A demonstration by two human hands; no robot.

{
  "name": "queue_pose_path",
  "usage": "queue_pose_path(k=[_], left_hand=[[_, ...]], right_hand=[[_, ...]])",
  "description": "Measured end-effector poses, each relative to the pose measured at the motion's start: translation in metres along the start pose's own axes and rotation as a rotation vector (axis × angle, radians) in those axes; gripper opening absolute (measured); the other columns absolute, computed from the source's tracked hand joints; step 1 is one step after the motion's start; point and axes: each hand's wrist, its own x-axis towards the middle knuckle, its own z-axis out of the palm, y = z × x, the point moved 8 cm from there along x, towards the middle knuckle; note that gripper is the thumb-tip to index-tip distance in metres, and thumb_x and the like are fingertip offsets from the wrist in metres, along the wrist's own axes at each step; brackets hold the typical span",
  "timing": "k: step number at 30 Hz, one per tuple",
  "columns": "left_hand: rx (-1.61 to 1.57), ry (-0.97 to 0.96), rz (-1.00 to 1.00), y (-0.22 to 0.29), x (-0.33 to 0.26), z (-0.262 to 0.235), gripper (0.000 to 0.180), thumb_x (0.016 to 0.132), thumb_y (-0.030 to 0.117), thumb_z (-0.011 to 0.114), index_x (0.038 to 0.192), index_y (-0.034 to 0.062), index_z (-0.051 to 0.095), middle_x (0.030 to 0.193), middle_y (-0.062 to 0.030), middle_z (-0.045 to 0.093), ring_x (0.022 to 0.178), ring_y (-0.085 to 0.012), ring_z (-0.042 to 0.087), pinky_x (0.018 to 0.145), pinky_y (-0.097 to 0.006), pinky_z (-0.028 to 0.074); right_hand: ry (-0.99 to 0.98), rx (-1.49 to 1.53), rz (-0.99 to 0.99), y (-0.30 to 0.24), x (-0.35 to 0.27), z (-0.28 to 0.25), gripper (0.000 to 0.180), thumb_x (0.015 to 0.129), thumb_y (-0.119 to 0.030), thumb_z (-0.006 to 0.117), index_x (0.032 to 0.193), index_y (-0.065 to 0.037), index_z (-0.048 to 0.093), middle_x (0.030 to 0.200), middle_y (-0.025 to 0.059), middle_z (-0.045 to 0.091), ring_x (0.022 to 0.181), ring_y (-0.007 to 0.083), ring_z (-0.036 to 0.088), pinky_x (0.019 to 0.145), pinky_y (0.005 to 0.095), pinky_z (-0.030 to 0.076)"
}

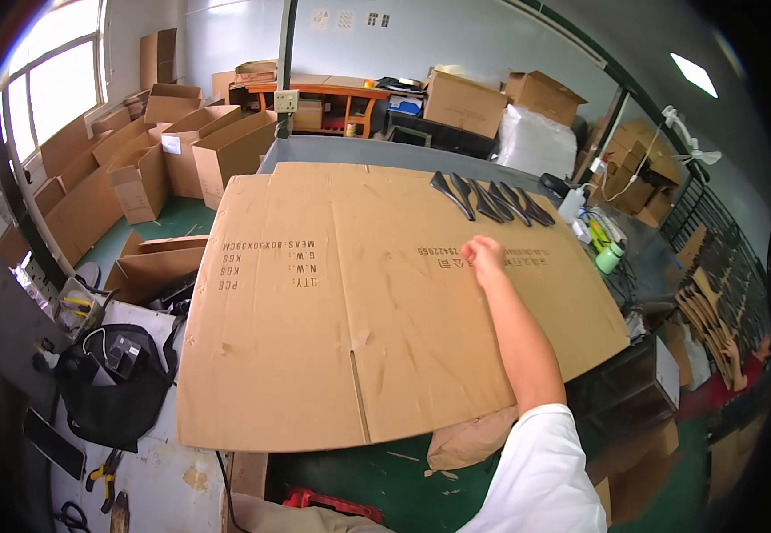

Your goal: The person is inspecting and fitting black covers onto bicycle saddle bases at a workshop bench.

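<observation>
My right hand (483, 252) is closed, fingers curled in, over the right half of a large flat cardboard sheet (270, 355). Whatever it may hold is hidden inside the fingers. The bare forearm reaches up from a white sleeve at the lower right. Just beyond the hand, several glossy black curved pieces (483, 200), slim with wider ends, lie in a row near the sheet's far edge. The hand is apart from them. The sheet has dark print, a slit and a crease, and covers most of the table. My left hand is out of view.
To the left, a white worn bench (159, 480) bears a black bag (114, 382), a phone (54, 442) and yellow-black pliers (103, 480). Green bottles (609, 258) stand right of the sheet. Open cartons (234, 155) crowd the far left; a metal post (286, 53) rises behind the table.
</observation>
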Motion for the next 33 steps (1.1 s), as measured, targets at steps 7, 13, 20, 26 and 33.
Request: queue_pose_path(k=[7, 13, 20, 26, 33], left_hand=[[0.167, 0.229, 0.009, -0.017, 0.001, -0.012, 0.027, 0.100, 0.023, 0.055, 0.080, 0.0046, 0.057, 0.063, 0.0020, 0.045, 0.057, -0.0071, 0.037, 0.052, -0.025, 0.032], [0.254, 0.383, -0.061, -0.008, 0.016, 0.015, 0.024, 0.099, 0.025, 0.057, 0.087, 0.0047, 0.054, 0.065, -0.0015, 0.046, 0.061, -0.0133, 0.041, 0.055, -0.029, 0.036], [1.009, -0.251, 0.832, 0.111, 0.044, 0.215, 0.053, 0.099, 0.038, 0.051, 0.137, 0.0004, 0.049, 0.143, -0.0232, 0.043, 0.134, -0.0420, 0.041, 0.101, -0.048, 0.042], [0.851, -0.381, 0.814, 0.104, 0.058, 0.237, 0.057, 0.099, 0.037, 0.052, 0.140, -0.0006, 0.046, 0.144, -0.0250, 0.043, 0.131, -0.0444, 0.043, 0.106, -0.050, 0.036], [0.643, -0.212, 0.907, 0.114, 0.022, 0.153, 0.043, 0.096, 0.018, 0.058, 0.131, -0.0076, 0.051, 0.136, -0.0269, 0.050, 0.125, -0.0415, 0.049, 0.105, -0.048, 0.039]], right_hand=[[0.039, 0.315, 0.123, 0.013, 0.119, 0.018, 0.013, 0.092, -0.010, 0.061, 0.096, -0.001, 0.052, 0.075, 0.0102, 0.059, 0.064, 0.0203, 0.063, 0.052, 0.0316, 0.053], [-0.139, 0.442, 0.543, 0.034, 0.156, 0.040, 0.040, 0.094, -0.041, 0.062, 0.078, -0.006, 0.049, 0.061, 0.0037, 0.044, 0.046, 0.0128, 0.041, 0.040, 0.0240, 0.030], [0.221, -0.294, -0.675, -0.053, 0.103, 0.061, 0.032, 0.093, -0.028, 0.056, 0.077, 0.000, 0.057, 0.072, 0.0238, 0.061, 0.069, 0.0445, 0.060, 0.060, 0.0507, 0.044], [-0.011, -0.412, -0.951, -0.069, 0.048, 0.100, 0.024, 0.094, -0.022, 0.058, 0.080, -0.002, 0.053, 0.068, 0.0215, 0.060, 0.065, 0.0432, 0.060, 0.057, 0.0497, 0.047], [-0.128, -0.387, -0.886, -0.074, -0.027, 0.116, 0.028, 0.096, -0.024, 0.057, 0.082, 0.000, 0.053, 0.066, 0.0202, 0.058, 0.060, 0.0382, 0.056, 0.054, 0.0412, 0.042]])
